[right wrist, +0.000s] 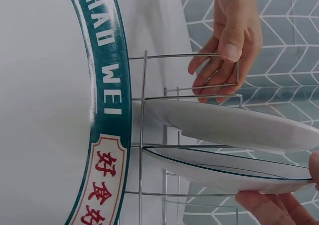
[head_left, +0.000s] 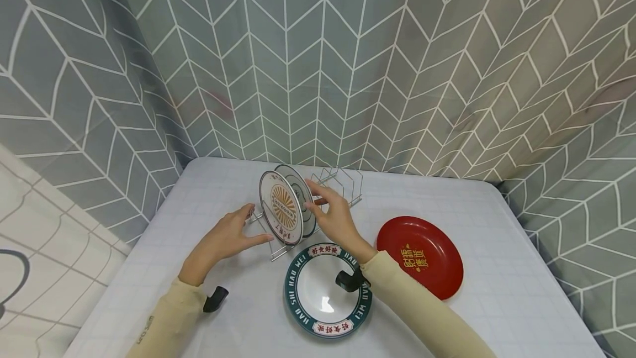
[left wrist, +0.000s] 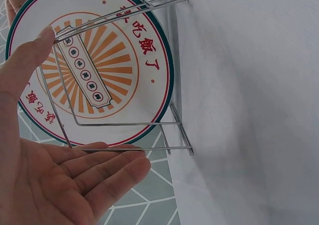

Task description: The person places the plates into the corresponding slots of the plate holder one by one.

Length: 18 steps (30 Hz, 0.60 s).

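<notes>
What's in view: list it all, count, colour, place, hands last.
Wire rack: 1, silvery, left of table's centre
Sunburst plate: 1, white-orange, standing in rack
Second racked plate: 1, whitish, green-lined, beside it
Flat plate: 1, white, green-rimmed, before rack
Red plate: 1, red-gold, table's right
Table: 1, white, beneath plates
Backdrop: 1, grey, white-lined, behind table
Tiled surface: 1, whitish, far left
Curved shape: 1, dark, left edge, unclear
Wrist devices: 2, black, one per wrist
Sleeves: 2, beige, both arms
Left hand: 1, bare, touching rack's left end
Right hand: 1, bare, gripping second racked plate
</notes>
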Tool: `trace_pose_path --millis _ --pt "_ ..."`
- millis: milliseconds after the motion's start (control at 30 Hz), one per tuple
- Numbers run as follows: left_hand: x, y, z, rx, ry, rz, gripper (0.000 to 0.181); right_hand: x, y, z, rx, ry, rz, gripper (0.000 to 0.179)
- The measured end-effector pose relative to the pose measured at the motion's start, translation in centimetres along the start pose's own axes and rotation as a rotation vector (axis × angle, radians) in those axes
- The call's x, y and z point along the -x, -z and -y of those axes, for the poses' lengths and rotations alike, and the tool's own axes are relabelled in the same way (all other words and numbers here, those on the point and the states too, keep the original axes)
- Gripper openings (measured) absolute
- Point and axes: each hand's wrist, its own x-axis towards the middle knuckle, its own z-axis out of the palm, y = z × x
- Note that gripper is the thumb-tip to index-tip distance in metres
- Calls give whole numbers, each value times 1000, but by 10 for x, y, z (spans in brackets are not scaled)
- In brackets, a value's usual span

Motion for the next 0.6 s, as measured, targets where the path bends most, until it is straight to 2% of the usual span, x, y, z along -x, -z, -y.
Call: trace_pose_path --millis 100,333,433,600 --pt "0 0 1 1 -3 -3 111 1 0 -1 -6 7 -1 53" --pt "0 0 1 -3 1 -3 111 1 2 -6 -53 -85 24 55" --pt "1 0 1 -2 5 -3 110 1 4 -6 -59 -86 41 57" --pt "0 -2 2 -4 -4 -10 109 11 12 -10 -103 -117 28 57"
